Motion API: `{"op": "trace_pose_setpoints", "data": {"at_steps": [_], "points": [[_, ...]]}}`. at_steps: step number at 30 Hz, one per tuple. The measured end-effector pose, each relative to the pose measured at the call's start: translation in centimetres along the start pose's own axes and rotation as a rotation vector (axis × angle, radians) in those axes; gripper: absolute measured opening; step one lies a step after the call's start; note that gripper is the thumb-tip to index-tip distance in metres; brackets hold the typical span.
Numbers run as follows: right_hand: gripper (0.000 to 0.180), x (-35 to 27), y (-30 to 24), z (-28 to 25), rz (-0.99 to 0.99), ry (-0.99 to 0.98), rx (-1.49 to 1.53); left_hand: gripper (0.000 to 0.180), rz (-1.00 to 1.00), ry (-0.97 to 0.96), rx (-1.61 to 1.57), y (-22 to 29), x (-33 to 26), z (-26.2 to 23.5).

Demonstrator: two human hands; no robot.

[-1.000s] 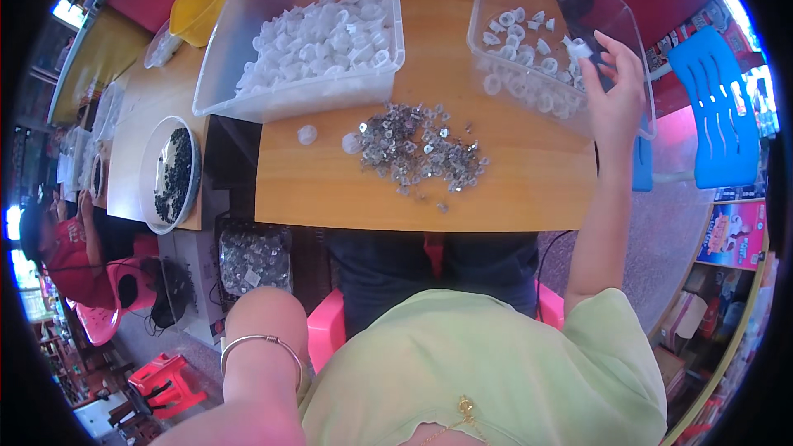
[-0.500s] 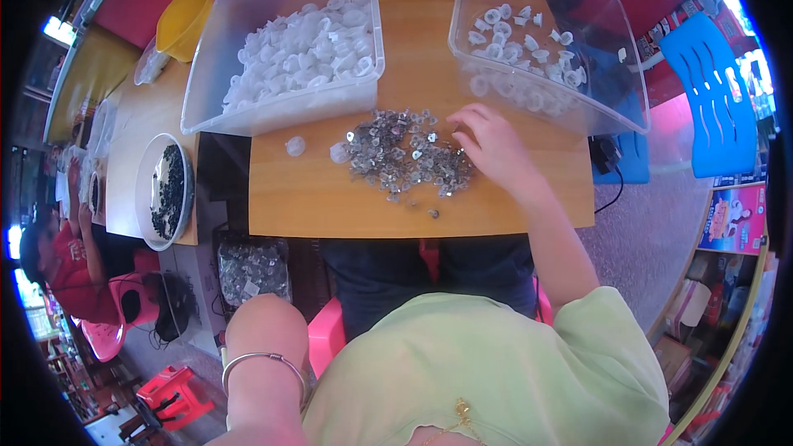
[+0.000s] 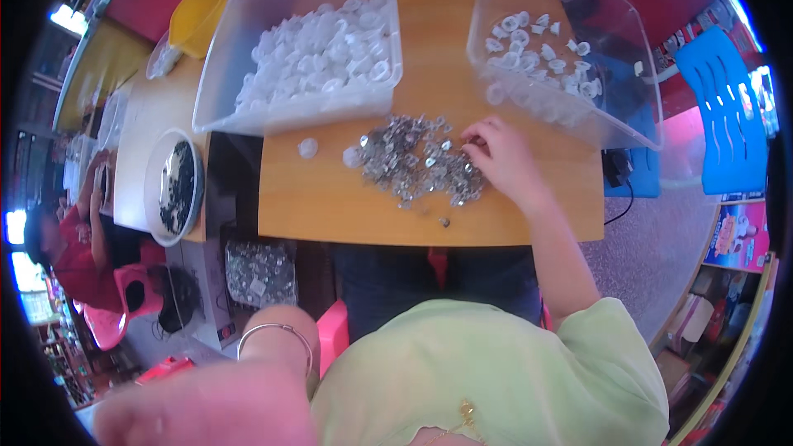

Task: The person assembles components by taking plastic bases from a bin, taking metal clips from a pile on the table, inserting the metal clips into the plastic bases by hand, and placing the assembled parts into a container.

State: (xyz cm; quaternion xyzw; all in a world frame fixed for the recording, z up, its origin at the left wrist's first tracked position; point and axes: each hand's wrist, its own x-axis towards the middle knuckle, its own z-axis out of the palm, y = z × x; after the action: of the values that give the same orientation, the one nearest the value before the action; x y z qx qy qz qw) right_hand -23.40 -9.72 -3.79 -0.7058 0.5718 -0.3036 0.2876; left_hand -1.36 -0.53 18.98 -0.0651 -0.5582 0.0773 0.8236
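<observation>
My right hand is at the right edge of a heap of small silvery metal and clear pieces on the wooden table. Its fingers curl in toward the thumb; whatever may be between them is hidden. My left hand, smeared by motion, is low at the left, close to the camera and away from the table. Its fingers cannot be made out. One small translucent white cap lies left of the heap, and another white cap touches the heap's left side.
Behind the heap stands a clear bin full of white caps. Another clear bin, at the right, holds fewer. On a side table are a round tray of black bits and a yellow basin. A person in red sits at the left.
My left hand has come into view at the lower left, blurred. The fingers of my right hand have curled closer together beside the heap. The whole view has shifted slightly.
</observation>
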Motion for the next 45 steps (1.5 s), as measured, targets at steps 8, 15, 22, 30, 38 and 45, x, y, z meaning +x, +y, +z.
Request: {"op": "trace_pose_setpoints", "data": {"at_steps": [8,15,22,30,38,45], "points": [[0.022,-1.1,0.9,-1.3,0.020,-0.035,0.174,0.023,-0.865,-0.924,0.713,-3.3,-13.0,-9.8],[0.031,-0.6,1.5,-1.5,-0.186,-0.064,0.099,0.018,-0.948,-1.049,0.804,-4.7,-16.3,-11.1],[0.013,-1.2,1.3,-0.9,0.055,0.104,0.197,0.016,-0.704,-1.054,0.636,-15.3,-9.1,-5.6],[0.009,-0.5,0.6,0.1,-0.015,0.161,0.162,0.031,-1.078,-1.818,0.366,-27.7,-16.0,-11.2],[0.008,-0.6,0.6,0.0,0.006,0.187,0.139,0.021,-1.086,-1.779,0.460,-26.4,-16.7,-11.7],[0.011,-0.8,0.6,0.2,-0.023,0.193,0.148,0.020,-0.834,-1.583,0.490,-23.2,-13.0,-11.5]]}}
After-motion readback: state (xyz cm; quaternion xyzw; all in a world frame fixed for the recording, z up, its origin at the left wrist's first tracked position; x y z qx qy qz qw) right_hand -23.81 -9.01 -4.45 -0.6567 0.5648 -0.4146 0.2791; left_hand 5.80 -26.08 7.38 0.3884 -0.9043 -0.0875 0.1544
